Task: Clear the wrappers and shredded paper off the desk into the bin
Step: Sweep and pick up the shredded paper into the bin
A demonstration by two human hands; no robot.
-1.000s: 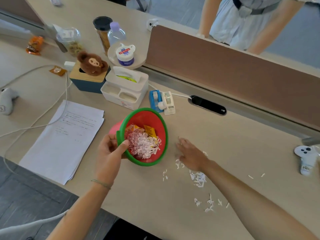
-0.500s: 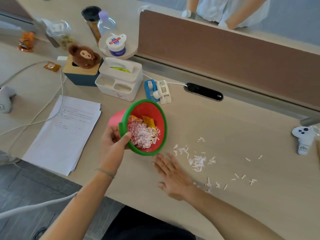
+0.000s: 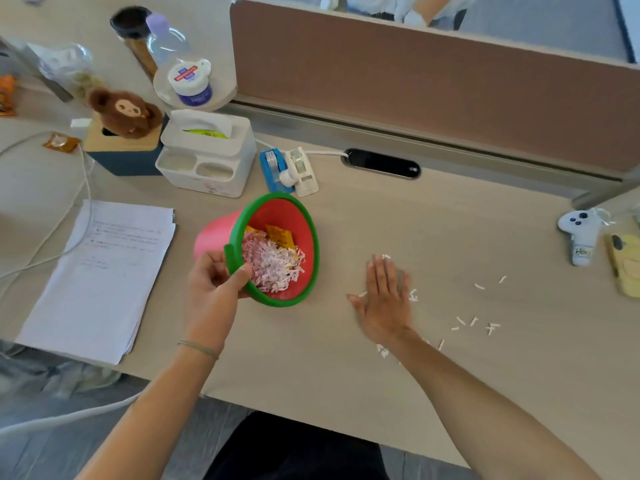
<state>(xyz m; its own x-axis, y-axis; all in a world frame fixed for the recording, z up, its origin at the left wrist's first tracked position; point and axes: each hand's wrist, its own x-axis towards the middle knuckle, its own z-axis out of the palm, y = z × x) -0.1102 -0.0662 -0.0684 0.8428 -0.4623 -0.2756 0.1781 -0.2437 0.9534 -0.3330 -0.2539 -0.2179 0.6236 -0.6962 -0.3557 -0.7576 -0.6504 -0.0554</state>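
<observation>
A pale wood-grain table (image 3: 450,237) fills the view, backed by a brown partition panel (image 3: 433,81) with a grey rail along its foot and a black oval cable port (image 3: 381,164) set into the surface just before it. The left hand (image 3: 214,285) holds a small pink bin (image 3: 214,233) with a green rim, tilted so its mouth faces the right; the grip is curled round the rim, thumb inside and fingers on the outer wall. Inside the bin lie shredded paper (image 3: 273,268) and a yellow wrapper (image 3: 280,237). The right hand (image 3: 384,299) rests flat on the table, its grip spread with the fingers straight, palm down over some loose paper bits. More loose shreds (image 3: 474,322) lie scattered on the bare surface to its right and beside the forearm.

At the left lies a stack of printed sheets (image 3: 100,271) with white cables crossing beside it. Behind the bin stand a white tissue box (image 3: 207,157), a plush brown toy (image 3: 124,112) on a dark box, tape dispensers (image 3: 291,168), bottles and a white jar (image 3: 190,83). A white game-controller-shaped object (image 3: 580,237) lies near the right edge. Below the table's near edge, grey floor shows.
</observation>
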